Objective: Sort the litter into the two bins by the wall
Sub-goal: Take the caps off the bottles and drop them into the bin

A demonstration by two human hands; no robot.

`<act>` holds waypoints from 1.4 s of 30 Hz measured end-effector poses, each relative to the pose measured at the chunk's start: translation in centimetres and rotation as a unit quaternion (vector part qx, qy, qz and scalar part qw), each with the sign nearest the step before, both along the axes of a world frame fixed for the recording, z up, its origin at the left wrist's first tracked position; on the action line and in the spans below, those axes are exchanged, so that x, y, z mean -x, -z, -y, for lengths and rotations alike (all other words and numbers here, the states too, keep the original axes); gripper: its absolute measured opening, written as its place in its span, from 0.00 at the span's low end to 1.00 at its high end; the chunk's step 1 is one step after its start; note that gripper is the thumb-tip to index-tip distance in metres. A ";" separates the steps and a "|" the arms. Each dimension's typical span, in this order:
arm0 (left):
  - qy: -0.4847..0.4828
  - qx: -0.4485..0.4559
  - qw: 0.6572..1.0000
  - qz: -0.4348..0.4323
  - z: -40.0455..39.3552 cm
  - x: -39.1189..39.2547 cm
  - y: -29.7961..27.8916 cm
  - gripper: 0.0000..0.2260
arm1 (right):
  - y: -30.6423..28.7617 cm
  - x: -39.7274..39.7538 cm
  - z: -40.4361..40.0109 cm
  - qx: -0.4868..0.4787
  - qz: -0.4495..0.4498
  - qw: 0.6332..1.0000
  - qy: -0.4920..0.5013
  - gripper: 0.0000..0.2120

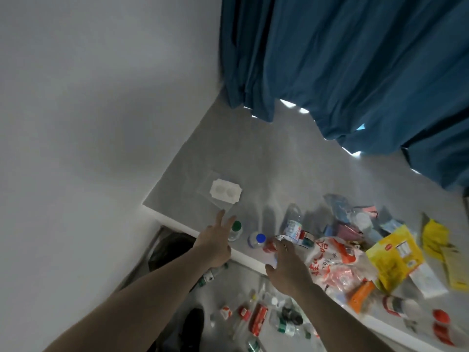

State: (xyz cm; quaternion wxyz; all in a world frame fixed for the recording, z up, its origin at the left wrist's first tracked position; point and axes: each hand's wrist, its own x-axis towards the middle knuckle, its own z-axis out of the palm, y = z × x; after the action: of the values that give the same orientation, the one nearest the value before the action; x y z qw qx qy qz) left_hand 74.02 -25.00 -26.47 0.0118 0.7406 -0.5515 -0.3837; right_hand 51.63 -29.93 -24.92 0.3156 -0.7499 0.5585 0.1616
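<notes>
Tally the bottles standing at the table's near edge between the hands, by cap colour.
Green-capped bottle: 1
Blue-capped bottle: 1
Total: 2
The red item at the right hand is too blurred to count as a bottle.

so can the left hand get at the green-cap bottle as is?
Probably yes. The left hand is open, fingers spread, right beside the green-cap bottle near the table edge, with nothing between them.
</notes>
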 end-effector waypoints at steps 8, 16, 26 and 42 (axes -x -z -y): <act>-0.003 0.075 0.996 -0.041 -0.4 0.7 7.9 0.38 | 7.5 -4.6 2.0 0.016 0.004 0.999 -0.036 0.36; -0.006 0.092 0.994 -0.062 -0.8 4.7 11.1 0.31 | 12.7 -4.4 1.1 0.048 0.039 0.998 0.014 0.21; -0.085 0.186 0.979 -0.010 -2.7 9.1 13.1 0.21 | 15.3 -0.6 2.4 0.061 0.194 0.975 0.085 0.07; -0.539 0.321 0.778 -0.035 -23.1 9.0 13.5 0.13 | 14.4 -2.2 -3.4 -0.043 0.254 0.965 0.043 0.15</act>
State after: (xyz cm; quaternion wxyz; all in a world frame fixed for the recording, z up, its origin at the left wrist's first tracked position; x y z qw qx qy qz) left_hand 65.05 -1.90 -39.98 0.4732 0.8561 -0.1528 -0.1408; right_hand 53.80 -26.52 -39.32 0.4857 -0.7275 0.4840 -0.0240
